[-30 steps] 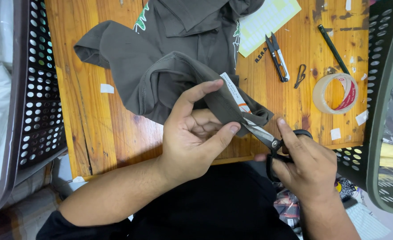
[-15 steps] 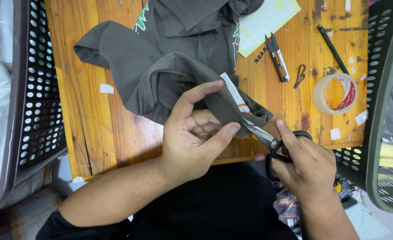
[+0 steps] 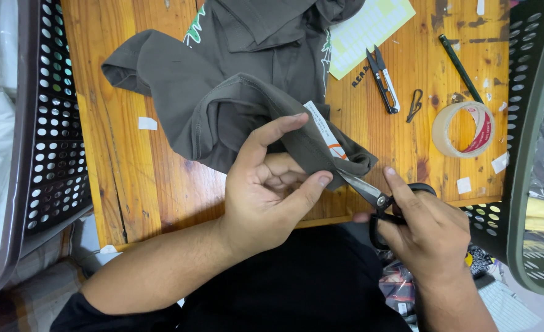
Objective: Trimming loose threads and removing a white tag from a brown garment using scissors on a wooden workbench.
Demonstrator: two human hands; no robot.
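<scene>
Left hand (image 3: 272, 190) pinches a fold of the grey shirt (image 3: 235, 86) between thumb and fingers, a white label (image 3: 324, 129) standing just above its thumb at 1 o'clock; right hand (image 3: 428, 230) is closed through the black handles of the scissors (image 3: 379, 200), whose blades run toward 10 o'clock, tips touching the fabric edge beside the left fingertip; the shirt's bulk lies on the wooden table (image 3: 130, 184) at 12 o'clock.

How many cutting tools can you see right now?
2. The black-handled scissors are in the right hand, blades at the grey garment. The small thread snips lie on the wooden table. Others may be hidden under the garment.
</scene>
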